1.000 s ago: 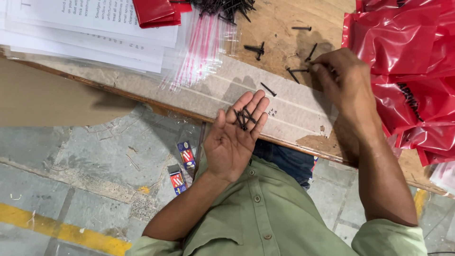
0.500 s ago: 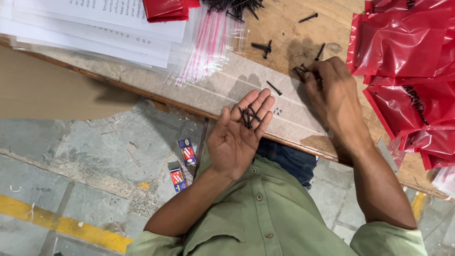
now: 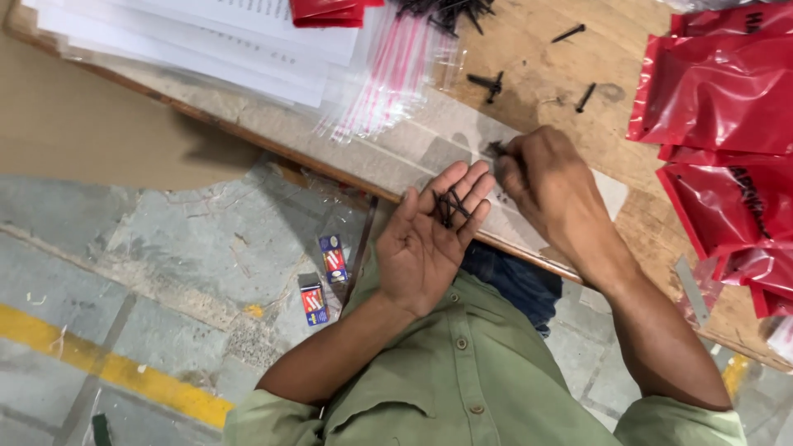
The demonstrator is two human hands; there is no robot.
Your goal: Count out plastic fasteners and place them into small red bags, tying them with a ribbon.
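My left hand [image 3: 429, 239] lies palm up at the table's near edge, fingers spread, with several black screws [image 3: 450, 206] resting on the fingers. My right hand [image 3: 549, 186] is just to its right on the wooden table [image 3: 529, 58], fingertips pinched on black screws [image 3: 496, 149] at the tabletop. Loose black screws [image 3: 494, 83] lie farther back on the wood, and a pile of them [image 3: 442, 12] sits at the top edge.
Red plastic pouches [image 3: 727, 91] are stacked at the right. Clear zip bags with red strips [image 3: 392, 70] and white paper sheets [image 3: 206, 37] lie at the left of the table. Two small boxes [image 3: 322, 281] lie on the stone floor with a yellow line [image 3: 107, 372].
My right hand has slid from the loose screws farther back toward the near edge, close to my left palm. The left hand stays cupped with its screws.
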